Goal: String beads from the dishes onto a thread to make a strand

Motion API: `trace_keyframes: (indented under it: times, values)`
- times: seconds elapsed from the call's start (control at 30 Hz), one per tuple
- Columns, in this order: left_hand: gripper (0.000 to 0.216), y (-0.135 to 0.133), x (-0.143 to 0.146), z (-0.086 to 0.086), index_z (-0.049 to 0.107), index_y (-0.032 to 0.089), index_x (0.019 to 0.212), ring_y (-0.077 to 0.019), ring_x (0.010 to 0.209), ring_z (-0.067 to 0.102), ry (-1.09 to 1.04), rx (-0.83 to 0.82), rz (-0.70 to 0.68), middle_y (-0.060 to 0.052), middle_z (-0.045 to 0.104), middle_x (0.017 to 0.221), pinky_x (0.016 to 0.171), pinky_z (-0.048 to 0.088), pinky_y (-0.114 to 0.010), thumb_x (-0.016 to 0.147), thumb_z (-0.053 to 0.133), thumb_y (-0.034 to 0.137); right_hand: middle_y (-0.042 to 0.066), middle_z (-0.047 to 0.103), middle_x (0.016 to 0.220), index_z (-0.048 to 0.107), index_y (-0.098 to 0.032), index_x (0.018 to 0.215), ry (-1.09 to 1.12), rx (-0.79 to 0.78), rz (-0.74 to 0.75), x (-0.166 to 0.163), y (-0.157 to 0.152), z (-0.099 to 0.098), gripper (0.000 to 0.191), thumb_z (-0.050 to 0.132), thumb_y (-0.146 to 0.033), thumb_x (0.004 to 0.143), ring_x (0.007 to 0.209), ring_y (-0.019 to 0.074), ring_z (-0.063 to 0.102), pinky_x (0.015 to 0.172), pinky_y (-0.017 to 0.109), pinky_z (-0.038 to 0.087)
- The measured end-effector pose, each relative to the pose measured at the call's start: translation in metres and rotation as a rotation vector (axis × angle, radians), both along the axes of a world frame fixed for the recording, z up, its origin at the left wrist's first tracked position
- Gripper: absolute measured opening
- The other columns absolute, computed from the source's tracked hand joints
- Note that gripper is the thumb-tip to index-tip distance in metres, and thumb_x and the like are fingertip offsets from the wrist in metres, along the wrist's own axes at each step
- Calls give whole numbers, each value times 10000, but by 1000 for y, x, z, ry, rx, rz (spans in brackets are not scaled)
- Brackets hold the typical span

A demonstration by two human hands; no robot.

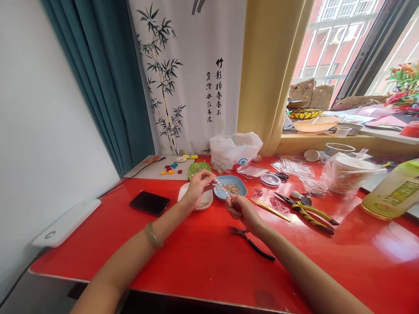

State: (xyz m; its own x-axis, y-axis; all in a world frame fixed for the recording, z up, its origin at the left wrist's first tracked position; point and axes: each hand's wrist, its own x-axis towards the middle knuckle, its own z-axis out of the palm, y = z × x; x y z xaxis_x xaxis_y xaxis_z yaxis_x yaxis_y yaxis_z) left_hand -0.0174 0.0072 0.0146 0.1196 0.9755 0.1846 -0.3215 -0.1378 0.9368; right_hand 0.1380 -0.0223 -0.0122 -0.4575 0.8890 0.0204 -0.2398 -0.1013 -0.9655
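Observation:
My left hand (198, 187) is raised over a white dish (183, 192), its fingers pinched on the upper end of a short beaded strand (221, 188). My right hand (241, 208) pinches the strand's lower end, so the strand runs taut between both hands. Just behind the strand sits a blue dish (241, 183) holding small gold-brown beads. A jade-green bangle (152, 235) circles my left wrist.
On the red table (203, 253): black phone (149, 203), black pliers (253, 243), yellow-handled pliers (312, 213), green dish (199, 168), white plastic bag (234, 149), thread spool (270, 179), bottle (394, 192) at right, white board (160, 168) with coloured bits.

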Motion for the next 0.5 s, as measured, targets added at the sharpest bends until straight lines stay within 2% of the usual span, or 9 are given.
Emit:
trace_keyframes:
  times: [0.1,0.27,0.4,0.5]
  values:
    - [174,0,0,0,503,152,678,-81,668,518,-2,-10,4,8,522,676,656,436,-218,656,615,282,-80,176,440,387,-174,534,-10,-16,-39,1,-1,2,90,365,-200,617,402,57,84,400,235,55]
    - [179,1,1,-1,502,152,676,-84,673,521,-5,-6,-11,7,528,683,657,435,-224,651,619,286,-80,140,445,423,-170,516,-12,64,-162,2,-4,6,124,364,-222,612,416,63,74,411,243,60]
    - [174,0,2,-2,502,154,672,-84,662,523,-5,5,-20,7,530,669,657,434,-224,657,614,285,-72,157,438,353,-186,468,-61,104,-201,1,-6,7,192,383,-235,652,405,65,103,410,250,78]
    - [171,0,3,-3,502,153,672,-82,664,528,-7,8,-23,10,525,682,671,437,-228,658,615,281,-58,230,394,324,-195,458,-76,105,-166,1,-5,5,214,363,-235,664,378,71,181,405,249,134]
